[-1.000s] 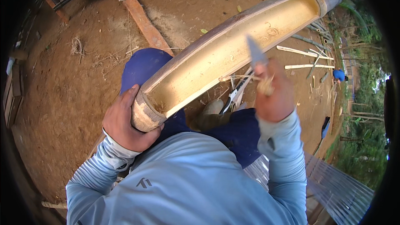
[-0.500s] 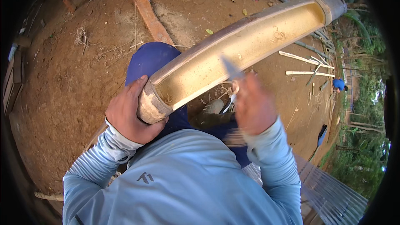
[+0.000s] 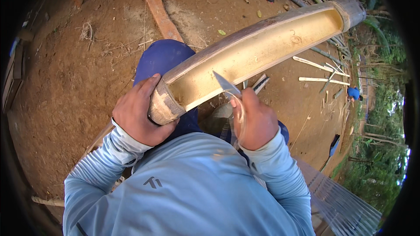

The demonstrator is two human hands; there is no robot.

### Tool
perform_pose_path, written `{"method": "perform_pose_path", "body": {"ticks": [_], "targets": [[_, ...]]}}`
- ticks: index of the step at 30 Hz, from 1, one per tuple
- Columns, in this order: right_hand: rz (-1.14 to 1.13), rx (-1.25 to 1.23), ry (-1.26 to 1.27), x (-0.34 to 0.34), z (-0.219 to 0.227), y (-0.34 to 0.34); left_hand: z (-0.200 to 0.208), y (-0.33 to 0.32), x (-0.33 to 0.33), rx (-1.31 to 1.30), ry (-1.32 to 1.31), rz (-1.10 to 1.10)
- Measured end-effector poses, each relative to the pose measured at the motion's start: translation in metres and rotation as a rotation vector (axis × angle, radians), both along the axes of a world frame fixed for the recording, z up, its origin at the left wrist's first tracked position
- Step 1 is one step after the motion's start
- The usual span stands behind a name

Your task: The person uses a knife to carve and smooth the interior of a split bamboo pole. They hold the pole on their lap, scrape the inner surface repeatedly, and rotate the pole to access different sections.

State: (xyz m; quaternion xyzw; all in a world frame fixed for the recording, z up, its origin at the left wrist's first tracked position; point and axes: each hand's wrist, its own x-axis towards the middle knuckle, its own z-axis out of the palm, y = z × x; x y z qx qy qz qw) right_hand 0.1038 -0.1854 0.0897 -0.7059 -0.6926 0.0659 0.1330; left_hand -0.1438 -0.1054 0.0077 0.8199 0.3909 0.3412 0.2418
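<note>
A thick bamboo tube [image 3: 262,46], cut open along one side, slants from near my lap up to the far right, over my knee. My left hand [image 3: 138,112] is wrapped round its near end. In my right hand [image 3: 259,120] is a knife [image 3: 226,84], its pointed blade at the lower edge of the opening, toward the near end. A thin curled shaving [image 3: 238,113] hangs by the blade and my right fingers. Inside the pale hollow lies a small curl of shaving [image 3: 296,39]. The knife's handle is hidden in my fist.
A wooden plank [image 3: 159,13] lies on the dirt ground beyond my knee [image 3: 164,57]. Split pale strips [image 3: 323,80] and bamboo poles are at the right. A corrugated sheet [image 3: 345,201] is at the lower right. Another person [image 3: 353,93] in blue is far off right.
My right hand with the knife has moved left and a little down, toward the tube's near end. My left hand keeps its grip, and the tube has shifted slightly.
</note>
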Motion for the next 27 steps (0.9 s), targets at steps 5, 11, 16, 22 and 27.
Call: {"method": "perform_pose_path", "body": {"ticks": [5, 11, 16, 22, 27], "targets": [[-0.198, 0.019, 0.104, 0.009, 0.016, 0.013, 0.0, -0.002, -0.002, -0.004, -0.001, 0.008], [-0.087, 0.058, -0.07, 0.014, 0.01, 0.018, 0.0, -0.001, -0.002, -0.022, -0.011, 0.022], [-0.125, 0.011, 0.035, 0.001, -0.002, 0.004, 0.0, -0.001, -0.002, 0.023, 0.019, 0.008], [-0.061, 0.064, 0.056, 0.019, 0.004, 0.014, -0.002, -0.003, -0.004, -0.02, -0.02, 0.034], [-0.093, -0.138, 0.123, 0.003, 0.011, 0.017, -0.006, -0.002, -0.005, -0.024, -0.014, 0.067]]}}
